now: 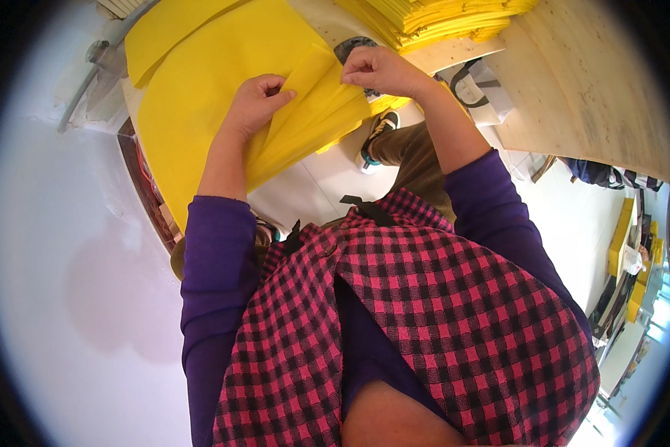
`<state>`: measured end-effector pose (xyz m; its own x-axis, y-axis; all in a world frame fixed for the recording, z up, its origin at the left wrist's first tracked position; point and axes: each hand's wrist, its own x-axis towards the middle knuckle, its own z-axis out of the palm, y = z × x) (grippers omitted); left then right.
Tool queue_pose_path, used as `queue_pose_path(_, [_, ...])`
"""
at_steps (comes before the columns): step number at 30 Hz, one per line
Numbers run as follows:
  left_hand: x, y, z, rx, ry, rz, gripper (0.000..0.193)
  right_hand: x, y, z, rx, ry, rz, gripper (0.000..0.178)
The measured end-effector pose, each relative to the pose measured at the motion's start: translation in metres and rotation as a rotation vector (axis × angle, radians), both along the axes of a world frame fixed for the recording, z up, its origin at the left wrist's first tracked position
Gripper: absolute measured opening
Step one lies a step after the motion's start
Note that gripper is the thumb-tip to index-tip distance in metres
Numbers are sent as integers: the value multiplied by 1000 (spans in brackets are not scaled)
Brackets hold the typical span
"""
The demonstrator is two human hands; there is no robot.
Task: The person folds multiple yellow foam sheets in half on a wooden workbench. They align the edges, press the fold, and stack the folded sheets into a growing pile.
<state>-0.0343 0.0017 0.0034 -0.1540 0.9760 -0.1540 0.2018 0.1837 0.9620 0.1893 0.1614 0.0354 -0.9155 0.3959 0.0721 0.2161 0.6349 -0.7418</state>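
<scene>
Wide yellow sheets [201, 82], thin and cloth-like, lie spread in front of me. At their right side the edges fan out in several folded layers [305, 130]. My left hand [254, 106] rests on the sheets with its fingers loosely curled. Its thumb is apart from the fingers and lies by a raised, folded flap [309, 71]; nothing shows between them. Over the right edge of the layers, my right hand [373, 71] is closed in a pinch at the yellow edge. What its fingertips grip is partly hidden.
A thick stack of yellow sheets [439, 22] stands at the far right beside a wooden board [580, 89]. Behind my right hand sits a dark object [355, 46]. My shoe [379, 141] is on the pale floor below. A white wall [89, 246] runs along the left.
</scene>
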Motion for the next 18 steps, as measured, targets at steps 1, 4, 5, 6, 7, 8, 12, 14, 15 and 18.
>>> queue_pose_path(1, [-1, 1, -1, 1, 14, -4, 22, -1, -1, 2, 13, -11, -11, 21])
queue_pose_path(4, [-3, 2, -4, 6, 38, -8, 21, -5, -1, 9, 30, 9, 21, 17])
queue_pose_path(5, [-3, 2, -5, 7, 43, -8, 21, -8, -2, 11, 56, 6, -2, 17])
queue_pose_path(6, [-4, 2, -6, 10, 52, -9, 21, -10, -4, 13, 80, 20, -13, 18])
queue_pose_path(7, [-4, 2, -7, 13, 62, -10, 21, -12, -5, 15, 103, 34, -24, 18])
queue_pose_path(8, [-4, 2, -8, 17, 71, -10, 20, -15, -5, 17, 94, 20, -32, 19])
queue_pose_path(12, [1, 1, -5, 88, 17, 29, 21, -28, -5, 25, 122, 19, -78, 22])
queue_pose_path(14, [3, 0, 0, 76, 17, 46, 23, -36, -5, 25, 184, 38, -86, 23])
queue_pose_path(15, [5, -2, 2, 84, -9, 45, 23, -41, -4, 26, 222, 45, -79, 24])
queue_pose_path(18, [9, -5, 7, 94, -62, 41, 23, -53, -2, 23, 323, 120, -75, 24])
